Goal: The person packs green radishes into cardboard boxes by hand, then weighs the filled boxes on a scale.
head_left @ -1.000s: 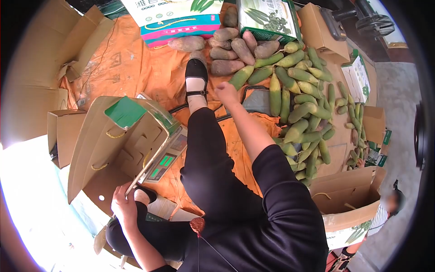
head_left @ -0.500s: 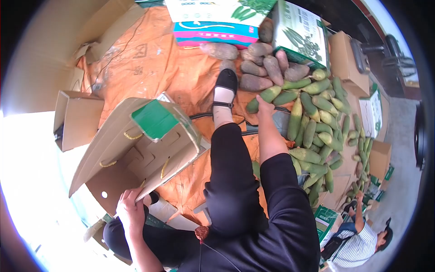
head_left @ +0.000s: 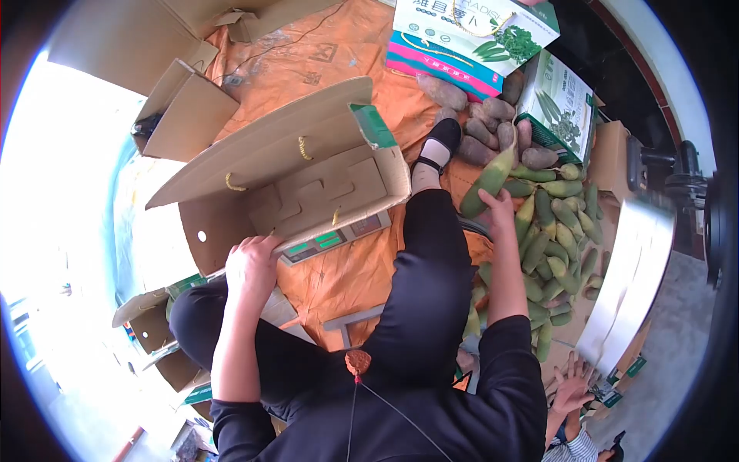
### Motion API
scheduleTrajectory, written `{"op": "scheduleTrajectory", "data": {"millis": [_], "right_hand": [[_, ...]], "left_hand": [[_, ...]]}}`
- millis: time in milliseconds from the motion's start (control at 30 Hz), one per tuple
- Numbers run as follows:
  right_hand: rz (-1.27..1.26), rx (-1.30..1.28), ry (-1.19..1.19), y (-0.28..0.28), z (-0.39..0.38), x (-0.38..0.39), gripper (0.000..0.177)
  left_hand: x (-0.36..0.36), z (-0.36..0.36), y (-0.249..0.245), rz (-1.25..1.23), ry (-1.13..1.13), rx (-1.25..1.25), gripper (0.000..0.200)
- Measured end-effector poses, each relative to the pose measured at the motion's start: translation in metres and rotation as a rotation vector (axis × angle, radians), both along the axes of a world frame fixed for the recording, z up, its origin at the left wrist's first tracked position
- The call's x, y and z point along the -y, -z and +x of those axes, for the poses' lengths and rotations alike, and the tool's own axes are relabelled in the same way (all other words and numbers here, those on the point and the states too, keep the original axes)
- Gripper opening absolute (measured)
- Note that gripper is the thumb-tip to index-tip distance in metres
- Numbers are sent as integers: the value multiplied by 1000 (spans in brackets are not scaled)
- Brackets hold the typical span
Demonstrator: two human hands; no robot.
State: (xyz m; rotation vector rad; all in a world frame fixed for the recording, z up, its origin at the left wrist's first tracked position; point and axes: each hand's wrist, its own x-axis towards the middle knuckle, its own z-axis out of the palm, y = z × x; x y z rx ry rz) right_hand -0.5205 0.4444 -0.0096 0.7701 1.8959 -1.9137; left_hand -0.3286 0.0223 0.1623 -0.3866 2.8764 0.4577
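Note:
My right hand point(head_left: 500, 209) is wrapped round the lower part of a long green radish point(head_left: 491, 183), lifted and tilted above the pile. My left hand point(head_left: 251, 266) grips the near edge of an open cardboard box point(head_left: 339, 179) with yellow cord handles. Only folded flaps show inside the box. It rests on a digital scale point(head_left: 327, 240) with green displays. To the right of my right hand lies a heap of green radishes point(head_left: 566, 239). Purplish radishes point(head_left: 479, 132) lie beyond it.
Printed radish cartons point(head_left: 556, 100) stand at the back. At right is a white panel or carton point(head_left: 631, 269), with another person's hand point(head_left: 571, 389) below it. A smaller open box point(head_left: 188, 112) stands far left. Orange sheeting point(head_left: 323, 54) covers the floor.
My right hand has lifted the green radish from the pile's edge. The cardboard box has turned level onto the scale, my left hand still on it. A white panel and another person's hand have appeared at right.

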Motion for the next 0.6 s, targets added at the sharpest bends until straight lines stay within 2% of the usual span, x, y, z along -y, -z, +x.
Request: {"op": "scheduleTrajectory", "data": {"millis": [200, 300, 433, 467, 500, 600], "right_hand": [[-27, -580, -454, -158, -19, 55, 68], [-85, -661, -653, -236, -11, 107, 71], [34, -935, -1024, -270, -4, 183, 66], [78, -882, -1113, -270, -1, 202, 66], [130, -967, -1195, -258, -2, 222, 67], [410, -899, -1460, -232, 9, 270, 69]], "left_hand": [[0, 4, -2, 12, -19, 36, 20], [-1, 3, -4, 23, -25, 43, 20], [1, 7, -6, 33, -2, 63, 22], [2, 8, -7, 48, -1, 64, 22], [2, 9, -5, 52, 6, 61, 22], [4, 14, -1, 33, 33, 35, 20]]}}
